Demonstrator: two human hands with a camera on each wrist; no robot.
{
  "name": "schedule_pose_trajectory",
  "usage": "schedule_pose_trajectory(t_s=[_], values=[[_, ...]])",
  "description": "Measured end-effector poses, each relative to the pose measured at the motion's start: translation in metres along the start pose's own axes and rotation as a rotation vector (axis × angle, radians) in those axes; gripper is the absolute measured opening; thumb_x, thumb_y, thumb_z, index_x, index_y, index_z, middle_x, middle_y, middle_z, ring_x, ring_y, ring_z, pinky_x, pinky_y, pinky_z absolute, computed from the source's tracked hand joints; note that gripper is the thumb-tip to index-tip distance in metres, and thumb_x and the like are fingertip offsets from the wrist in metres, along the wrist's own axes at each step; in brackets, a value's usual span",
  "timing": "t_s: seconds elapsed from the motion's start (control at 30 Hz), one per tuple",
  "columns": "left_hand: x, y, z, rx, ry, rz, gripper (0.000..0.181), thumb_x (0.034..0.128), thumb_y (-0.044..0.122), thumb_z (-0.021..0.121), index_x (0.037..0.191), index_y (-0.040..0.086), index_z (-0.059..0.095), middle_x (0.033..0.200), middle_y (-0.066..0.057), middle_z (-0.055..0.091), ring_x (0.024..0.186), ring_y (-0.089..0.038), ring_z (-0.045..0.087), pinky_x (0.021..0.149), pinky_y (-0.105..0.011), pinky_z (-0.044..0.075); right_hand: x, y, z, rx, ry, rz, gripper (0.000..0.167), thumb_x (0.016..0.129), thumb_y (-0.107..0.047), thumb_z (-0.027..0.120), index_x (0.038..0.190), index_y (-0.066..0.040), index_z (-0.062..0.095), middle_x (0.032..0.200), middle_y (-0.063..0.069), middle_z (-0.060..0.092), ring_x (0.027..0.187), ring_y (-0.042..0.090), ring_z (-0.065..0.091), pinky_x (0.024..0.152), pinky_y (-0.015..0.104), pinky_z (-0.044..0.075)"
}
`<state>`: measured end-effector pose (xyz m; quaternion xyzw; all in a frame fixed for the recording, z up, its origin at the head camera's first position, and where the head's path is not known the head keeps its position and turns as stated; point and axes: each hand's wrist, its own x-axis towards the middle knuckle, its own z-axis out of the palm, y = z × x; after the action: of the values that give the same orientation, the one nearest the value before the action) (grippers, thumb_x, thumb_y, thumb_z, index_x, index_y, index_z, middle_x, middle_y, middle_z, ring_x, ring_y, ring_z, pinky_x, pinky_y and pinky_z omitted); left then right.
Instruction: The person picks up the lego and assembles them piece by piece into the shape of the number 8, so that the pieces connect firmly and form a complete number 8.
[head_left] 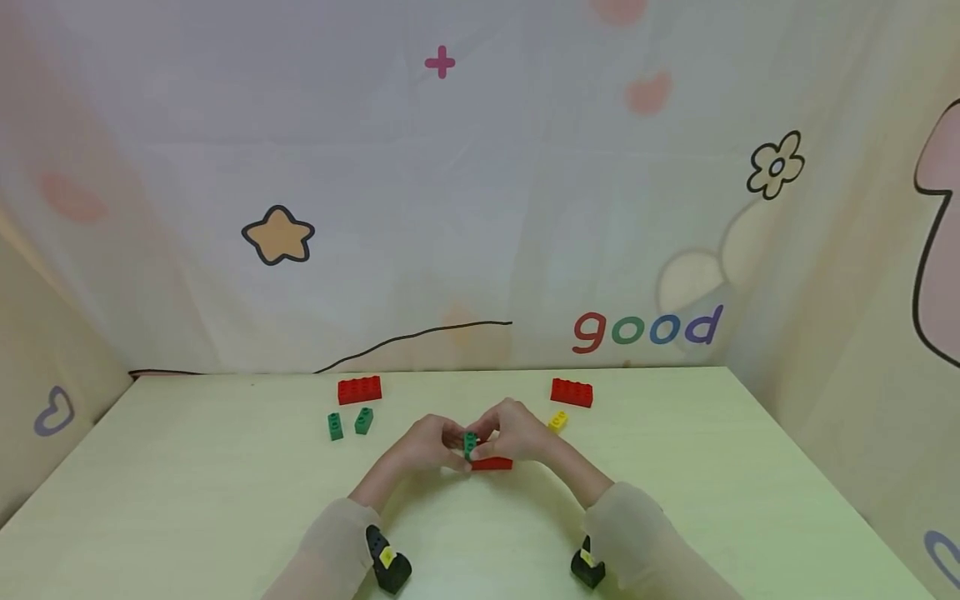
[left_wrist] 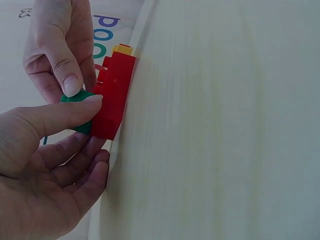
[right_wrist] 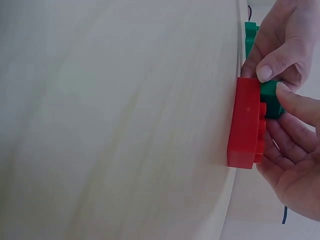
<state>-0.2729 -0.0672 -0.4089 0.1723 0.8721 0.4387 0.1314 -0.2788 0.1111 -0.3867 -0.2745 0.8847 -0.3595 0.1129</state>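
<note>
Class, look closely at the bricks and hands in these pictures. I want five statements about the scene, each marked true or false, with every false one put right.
1. The left hand and the right hand both grip the held green brick. True.
2. Three red bricks show: the back left red brick, the back right red brick and the front red brick. True.
3. The held green brick is at the right end of the front red brick. False: it is at the left end.
4. The yellow brick lies closer to the back right red brick than to the back left red brick. True.
5. Every green brick is in the hands. False: two loose green bricks lie left of the left hand.
</note>
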Motion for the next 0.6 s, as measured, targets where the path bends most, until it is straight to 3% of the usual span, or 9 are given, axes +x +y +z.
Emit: schedule_pose_trajectory(t_s=[0.33, 0.6], values=[[-0.0003, 0.0011, -0.0011, -0.025, -0.004, -0.003, 0.034, 0.0745, 0.011, 0.075, 0.106, 0.001, 0.065, 0.097, -0.006, 0.066, 0.089, -0.018, 0.058, 0.087, -0.040, 0.046, 0.0003, 0.0009, -0.0014, 0.002, 0.025, 0.023, 0.027, 0.074, -0.009, 0.074, 0.100, -0.005, 0.071, 0.081, 0.001, 0.069, 0.076, 0.013, 0.055, 0.063, 0.024, 0.046], [-0.0038, 0.0023, -0.0006, -0.036, 0.006, -0.018, 0.028, 0.0749, 0.011, 0.074, 0.101, 0.003, 0.067, 0.094, -0.005, 0.066, 0.086, -0.018, 0.058, 0.086, -0.042, 0.046, -0.0030, 0.0033, -0.0059, -0.016, 0.051, -0.018, 0.031, 0.073, -0.013, 0.076, 0.102, -0.004, 0.069, 0.090, 0.005, 0.069, 0.081, 0.017, 0.057, 0.065, 0.024, 0.048]])
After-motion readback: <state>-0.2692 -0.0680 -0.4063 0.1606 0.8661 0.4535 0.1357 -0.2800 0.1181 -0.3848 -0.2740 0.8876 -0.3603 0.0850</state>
